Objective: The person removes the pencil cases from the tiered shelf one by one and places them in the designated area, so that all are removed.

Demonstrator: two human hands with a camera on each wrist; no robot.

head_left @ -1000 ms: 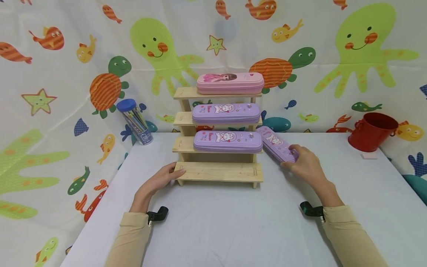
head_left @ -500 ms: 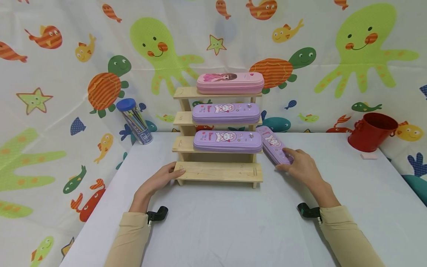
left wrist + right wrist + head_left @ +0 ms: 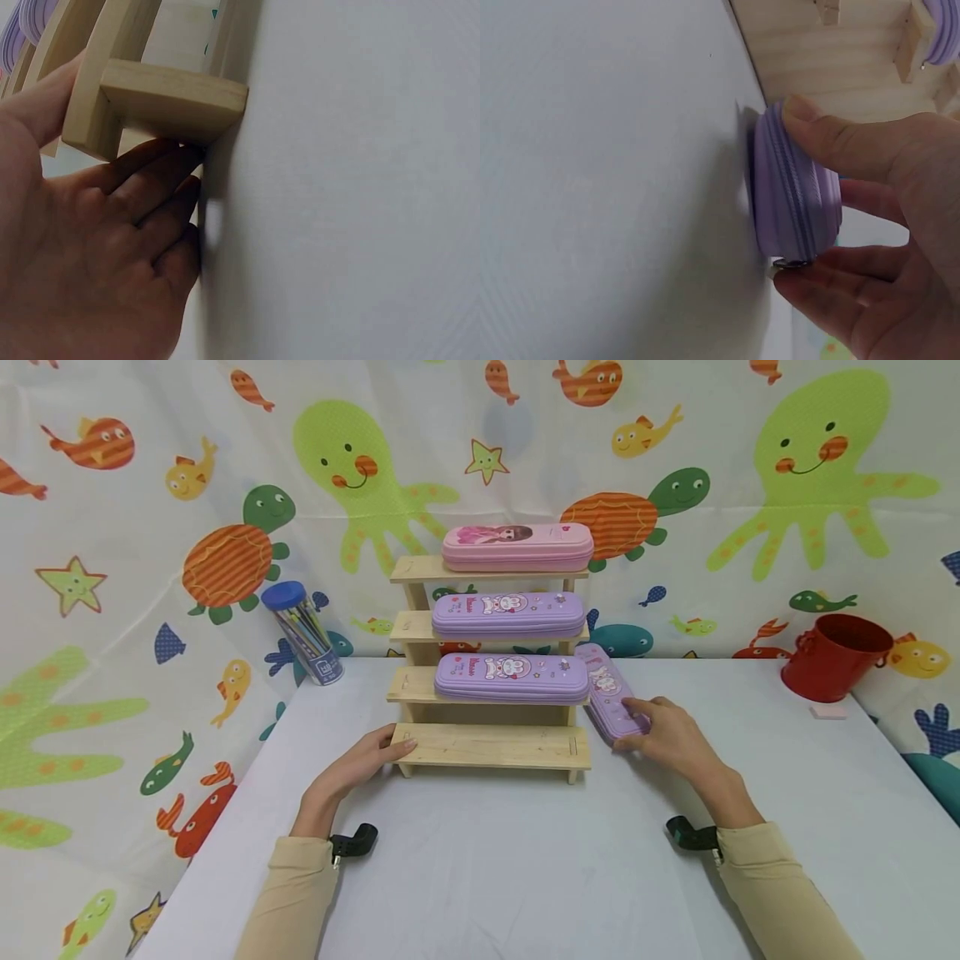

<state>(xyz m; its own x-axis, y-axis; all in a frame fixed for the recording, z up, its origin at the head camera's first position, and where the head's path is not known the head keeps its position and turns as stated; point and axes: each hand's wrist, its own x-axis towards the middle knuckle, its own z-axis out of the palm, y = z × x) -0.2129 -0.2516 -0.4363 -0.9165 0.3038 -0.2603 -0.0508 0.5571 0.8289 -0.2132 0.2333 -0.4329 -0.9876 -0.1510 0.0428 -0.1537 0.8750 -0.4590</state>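
Note:
A purple pencil case (image 3: 606, 685) lies slantwise on the table against the right side of a stepped wooden stand (image 3: 487, 745). My right hand (image 3: 678, 739) grips its near end, thumb on one side and fingers on the other. In the right wrist view the zipped end of the purple pencil case (image 3: 799, 195) and a small zipper pull (image 3: 791, 263) show between thumb and fingers. My left hand (image 3: 352, 768) holds the left end of the stand's lowest step, thumb on top. In the left wrist view its fingers (image 3: 154, 180) reach under the wooden step (image 3: 176, 90).
A pink pencil case (image 3: 517, 547) tops the stand. Two purple cases, an upper purple case (image 3: 510, 616) and a lower purple case (image 3: 512, 679), sit below it. A blue-lidded tub of pens (image 3: 303, 635) stands left; a red bucket (image 3: 836, 660) and small pink block (image 3: 828, 712) are right.
My right hand has moved left, swinging the near end of the purple pencil case toward the stand. The left hand keeps its place on the lowest step.

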